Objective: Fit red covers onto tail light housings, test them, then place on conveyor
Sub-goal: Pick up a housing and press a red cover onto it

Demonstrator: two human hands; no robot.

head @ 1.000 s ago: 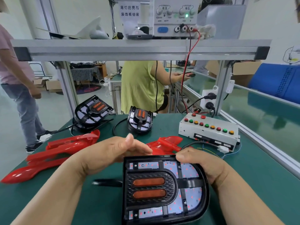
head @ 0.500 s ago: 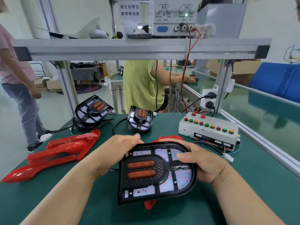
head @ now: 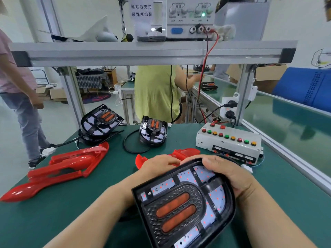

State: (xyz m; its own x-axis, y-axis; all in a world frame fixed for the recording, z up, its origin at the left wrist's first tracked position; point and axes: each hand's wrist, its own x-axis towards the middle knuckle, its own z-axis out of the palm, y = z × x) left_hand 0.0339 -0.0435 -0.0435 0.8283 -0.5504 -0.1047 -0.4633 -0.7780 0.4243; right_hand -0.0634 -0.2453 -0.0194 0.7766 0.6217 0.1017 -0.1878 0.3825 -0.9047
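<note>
1. Along the left edge of the green bench (head: 53, 212) lay a pile of red covers (head: 59, 169), their long axes running from the near-left corner toward the middle.
2. Toward the far edge stood two spare housings, one propped at far left (head: 101, 122), one at far middle (head: 153, 130) beside a loop of black cable.
3. The left hand (head: 157, 165) reached past the held housing's left side. Its fingers lay on a single red cover. Whether they gripped it could not be told.
4. That single red cover (head: 186, 152) lay crosswise just behind the held housing, touching the left fingers, so the left hand was the nearer one.
5. The held tail light housing (head: 184, 203) was raised off the bench at near middle, face up and tilted. Its long axis ran from its flat end at near left to its rounded end at far right. It partly hid the cover.
6. The right hand (head: 232, 176) gripped the rounded end, thumb over the rim, fingers curled beneath.
7. Near the far-right corner sat a white button box (head: 229, 140), wires trailing close to the right hand.
8. Beyond the bench's right edge ran the conveyor (head: 295, 119), well apart from the housing.
</note>
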